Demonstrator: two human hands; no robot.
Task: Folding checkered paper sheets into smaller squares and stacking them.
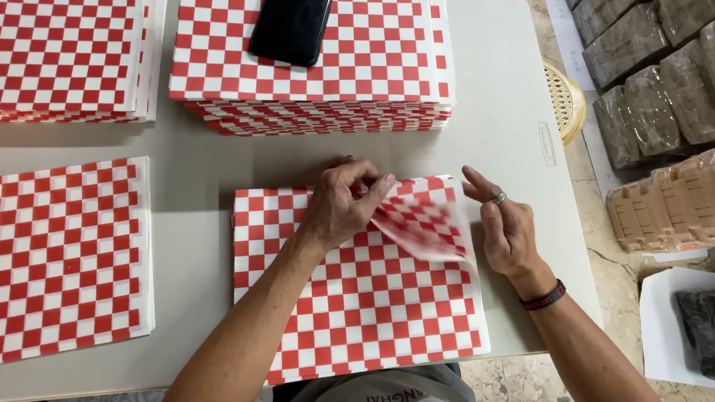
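head view. left hand (337,207) is bent at the wrist, knuckles up, fingertips pinched on the upper right corner of the top checkered sheet (423,221); that corner is lifted and curled back toward the palm, blurred. forearm runs in from the lower left, bare. right hand (504,228) rests just right of the lifted corner, palm turned inward, fingers released and extended, grasping nothing; a ring on one finger, a dark wristband (544,298) at the wrist. whether its edge touches the paper cannot be told.

the sheet belongs to a flat pile of red-and-white checkered paper (358,311) lying under both hands on a pale, smooth tabletop (502,87). thin, matte, square-cornered.

beyond the hands, a thicker stack (381,63) of the same paper carries a black glossy phone (293,15). left of the left hand, another flat pile (47,259); beyond it, a further stack (40,56).

right of the right hand, off the tabletop, brown blocks in clear wrap (659,41) and tan wrapped bundles (689,200) sit on the floor.
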